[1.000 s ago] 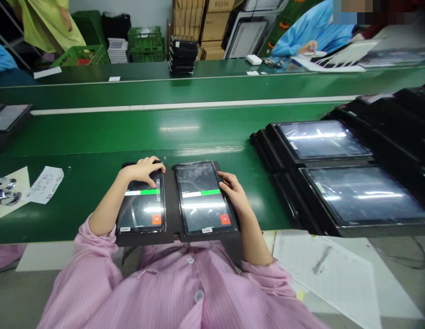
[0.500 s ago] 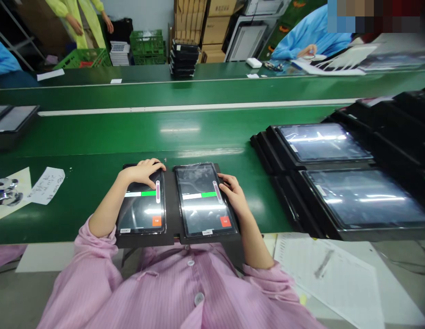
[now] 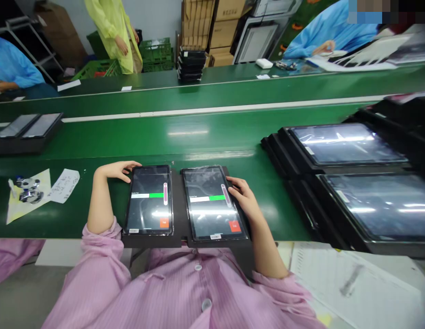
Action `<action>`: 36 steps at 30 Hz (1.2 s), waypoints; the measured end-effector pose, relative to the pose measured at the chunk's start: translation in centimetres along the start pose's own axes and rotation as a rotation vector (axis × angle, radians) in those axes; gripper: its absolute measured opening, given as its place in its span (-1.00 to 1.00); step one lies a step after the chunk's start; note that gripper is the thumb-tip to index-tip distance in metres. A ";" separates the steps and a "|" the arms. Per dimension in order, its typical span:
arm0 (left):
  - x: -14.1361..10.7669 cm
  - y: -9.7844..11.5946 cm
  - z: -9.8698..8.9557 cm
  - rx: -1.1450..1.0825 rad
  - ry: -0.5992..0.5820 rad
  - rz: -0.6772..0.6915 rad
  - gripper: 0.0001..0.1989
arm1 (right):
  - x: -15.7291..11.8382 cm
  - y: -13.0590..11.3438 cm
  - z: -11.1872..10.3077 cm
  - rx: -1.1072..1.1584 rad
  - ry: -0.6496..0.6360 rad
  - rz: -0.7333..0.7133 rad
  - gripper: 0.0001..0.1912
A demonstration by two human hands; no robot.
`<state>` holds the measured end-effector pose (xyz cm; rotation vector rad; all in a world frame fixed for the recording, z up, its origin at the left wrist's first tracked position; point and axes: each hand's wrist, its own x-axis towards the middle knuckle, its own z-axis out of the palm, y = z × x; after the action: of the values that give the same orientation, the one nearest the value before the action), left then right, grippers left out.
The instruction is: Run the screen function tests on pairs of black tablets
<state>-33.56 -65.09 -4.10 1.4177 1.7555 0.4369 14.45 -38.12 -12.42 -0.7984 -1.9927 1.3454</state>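
Two lit tablets lie side by side on black trays at the near edge of the green bench. The left tablet (image 3: 148,212) and the right tablet (image 3: 208,221) each show a white and green bar, a pink slider and a red-orange button. My left hand (image 3: 120,171) rests at the upper left corner of the left tablet, fingers apart and holding nothing. Along the right edge of the right tablet lies my right hand (image 3: 242,194), its fingers apart, with the fingertips near the pink slider.
Black trays with larger tablets (image 3: 377,205) are stacked at the right. A tray with two tablets (image 3: 40,125) sits far left. Metal parts (image 3: 29,189) lie on yellow paper beside a note (image 3: 65,185). Papers (image 3: 356,278) lie below right. People stand or sit across the bench.
My left hand has moved left, off the left tablet's screen to its upper left corner. My right hand stays beside the right tablet. The whole view has shifted slightly.
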 end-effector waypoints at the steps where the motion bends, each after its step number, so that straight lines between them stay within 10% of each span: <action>1: -0.2 -0.4 0.4 -0.033 0.017 0.029 -0.13 | 0.0 0.1 0.0 0.000 0.000 -0.001 -0.59; 23: -0.5 -1.0 4.6 -0.165 0.481 0.022 -0.55 | -0.7 -1.5 0.1 -0.092 -0.018 -0.017 -0.56; 30: -4.1 0.5 11.8 -0.014 0.819 -0.137 -0.45 | -10.8 -7.7 5.9 -0.634 -0.127 -0.414 -0.37; 36: -7.0 1.7 17.0 -0.015 0.802 -0.085 -0.35 | -13.9 -6.8 8.9 -0.791 -0.135 -0.550 -0.18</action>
<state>-19.23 -74.82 -10.54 1.2246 2.4103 1.0756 15.62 -55.80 -10.78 -0.4077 -2.6192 0.2830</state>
